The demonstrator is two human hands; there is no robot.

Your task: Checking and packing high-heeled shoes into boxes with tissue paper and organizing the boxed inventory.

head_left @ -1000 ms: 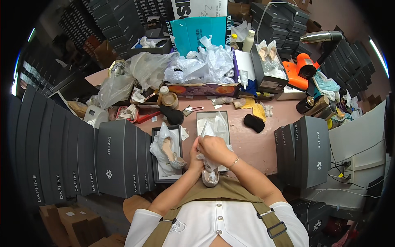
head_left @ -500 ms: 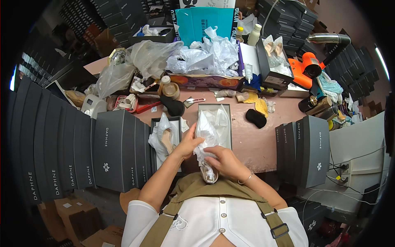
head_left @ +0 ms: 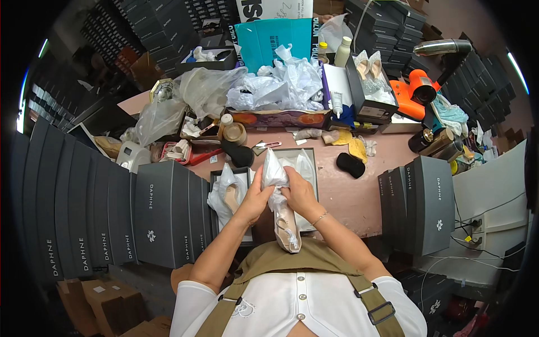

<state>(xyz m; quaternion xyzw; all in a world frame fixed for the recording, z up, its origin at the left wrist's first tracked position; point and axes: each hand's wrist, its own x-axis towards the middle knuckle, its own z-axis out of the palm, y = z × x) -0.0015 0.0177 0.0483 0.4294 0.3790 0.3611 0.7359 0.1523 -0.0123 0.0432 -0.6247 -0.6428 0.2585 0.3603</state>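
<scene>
Between my hands is a pale shoe [head_left: 287,227], its pointed toe covered in white tissue paper [head_left: 274,171] and its heel end toward my body. My left hand [head_left: 256,192] closes round the wrapped part from the left. From the right, my right hand [head_left: 300,192] grips the same shoe, thumb near the edge of the paper. Under and beyond them lies an open shoebox [head_left: 313,163] lined with white paper, partly hidden by my hands. Left of it, a second open box [head_left: 249,178] holds another beige shoe [head_left: 231,197] in tissue.
Dark shoeboxes stand in rows at the left [head_left: 163,216] and right [head_left: 421,205]. A purple carton [head_left: 281,119] of crumpled paper is at the back. Black oval pads [head_left: 351,165] lie on the pink table [head_left: 348,205]. An orange heat-gun-like tool [head_left: 412,95] stands back right.
My right hand has moved forward to the wrapped toe, baring more of the shoe's heel end. The tissue now sits tighter around the toe. The view has shifted slightly.
</scene>
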